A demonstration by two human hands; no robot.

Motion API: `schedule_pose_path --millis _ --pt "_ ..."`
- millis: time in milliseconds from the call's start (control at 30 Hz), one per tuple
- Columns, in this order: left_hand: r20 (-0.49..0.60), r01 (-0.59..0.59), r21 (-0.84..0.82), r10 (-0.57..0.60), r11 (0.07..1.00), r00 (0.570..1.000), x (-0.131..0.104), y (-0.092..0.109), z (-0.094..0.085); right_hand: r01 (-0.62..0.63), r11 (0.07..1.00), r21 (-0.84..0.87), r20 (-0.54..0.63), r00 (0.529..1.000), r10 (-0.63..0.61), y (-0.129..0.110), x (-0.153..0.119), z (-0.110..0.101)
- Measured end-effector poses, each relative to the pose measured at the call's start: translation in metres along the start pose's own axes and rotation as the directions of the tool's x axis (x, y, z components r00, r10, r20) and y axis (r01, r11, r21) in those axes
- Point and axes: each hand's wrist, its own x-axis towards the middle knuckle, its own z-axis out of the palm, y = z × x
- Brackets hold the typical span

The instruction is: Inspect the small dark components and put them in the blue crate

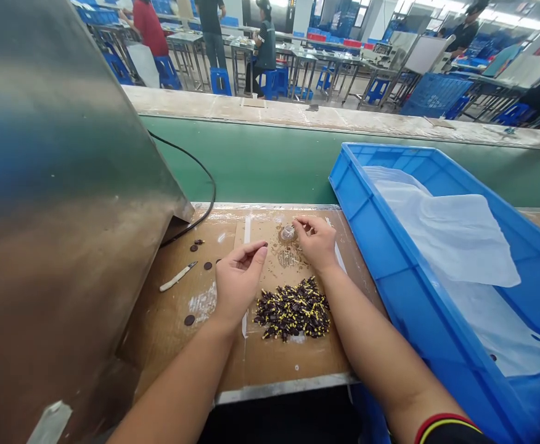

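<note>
**Small black-and-yellow pieces (pixel 293 311) heaped on a brown board (pixel 307 367)**

Beyond them, the bare left hand (pixel 237 280) pinches a small dark piece (pixel 265 245). Farther, the bare right hand (pixel 317 243) curls beside a clear round object (pixel 287 233); whether its fingertips pinch anything, I cannot tell.

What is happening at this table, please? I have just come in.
A person is busy at a brown table. The left hand pinches a small dark piece; the right hand is beside a small clear round thing, and I cannot tell whether that hand holds anything. Nearer the person lies a pile of dark and yellow bits. On the left lie a knife and some dark discs; on the right is a blue crate with white sheets inside.
</note>
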Motion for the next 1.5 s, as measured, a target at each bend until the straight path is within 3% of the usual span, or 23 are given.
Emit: schedule_pose_path --millis 533,633,733,800,867,933,1000,1067,1167,1300,1500 --pt "-0.049 0.028 -0.106 -0.033 0.994 0.998 0.003 -0.005 -0.002 0.094 0.989 -0.113 0.034 0.995 -0.091 0.002 -0.003 0.0" --pt "-0.043 0.094 -0.201 -0.105 0.975 0.994 0.004 -0.005 -0.001 0.083 0.99 -0.118 0.02 0.996 -0.082 0.004 -0.002 0.0" --pt "-0.014 0.235 -0.393 -0.261 0.889 0.965 0.006 -0.003 -0.001 0.026 0.993 -0.119 0.008 1.0 -0.025 0.002 0.001 -0.005" --pt "0.025 0.329 -0.502 -0.367 0.8 0.93 0.009 -0.002 -0.001 -0.06 0.997 -0.057 -0.006 0.998 0.06 -0.006 0.0 -0.013" --pt "0.061 0.39 -0.565 -0.435 0.727 0.899 0.01 -0.001 -0.001 -0.167 0.98 0.11 0.017 0.986 0.167 -0.021 -0.006 -0.021" --pt "0.078 0.41 -0.584 -0.455 0.701 0.887 0.01 -0.002 0.0 -0.29 0.89 0.351 0.147 0.956 0.254 -0.038 -0.017 -0.027" --pt "0.086 0.395 -0.561 -0.424 0.728 0.902 0.009 -0.004 0.001 -0.428 0.714 0.555 0.332 0.9 0.282 -0.055 -0.03 -0.03" --pt "0.084 0.331 -0.481 -0.334 0.812 0.939 0.006 -0.005 0.003 -0.54 0.525 0.658 0.467 0.839 0.278 -0.068 -0.041 -0.029" --pt "0.084 0.169 -0.273 -0.152 0.947 0.985 0.0 -0.007 0.004 -0.609 0.367 0.703 0.536 0.793 0.29 -0.075 -0.047 -0.026" --pt "0.104 0.025 -0.04 -0.021 0.999 0.994 -0.004 -0.007 0.004 -0.607 0.322 0.727 0.529 0.794 0.302 -0.071 -0.045 -0.025" --pt "0.071 -0.02 0.115 0.012 0.993 0.997 -0.005 -0.002 0.002 -0.578 0.413 0.704 0.5 0.816 0.289 -0.073 -0.046 -0.031"
